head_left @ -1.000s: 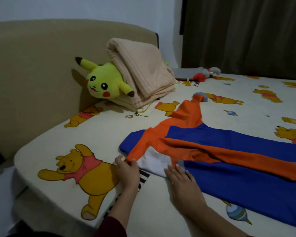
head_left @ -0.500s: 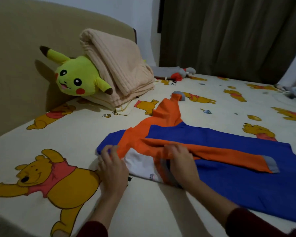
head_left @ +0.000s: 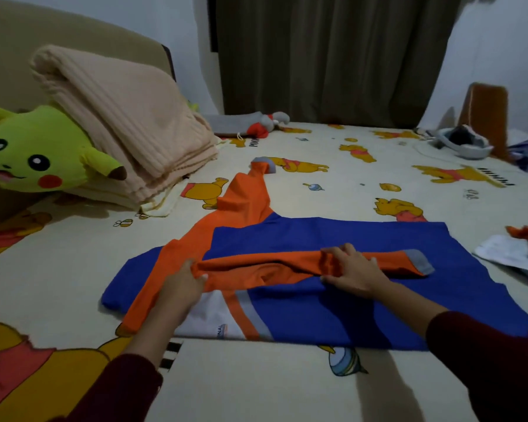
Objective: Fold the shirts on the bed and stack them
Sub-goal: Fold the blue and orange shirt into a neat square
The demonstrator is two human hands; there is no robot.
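Shirt lies on the bed, plush toy far left.

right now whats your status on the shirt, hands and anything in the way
Left hand and right hand both gripping the orange sleeve, folded across the blue shirt. Shirt flat on bed, fold unfinished. Nothing in the way; papers off right.

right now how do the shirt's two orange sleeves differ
The near sleeve is folded across the blue body, gripped by the left hand and right hand; the far sleeve stretches out over the bedsheet, untouched. The near cuff points right, the far cuff away. Both are orange with grey cuffs.
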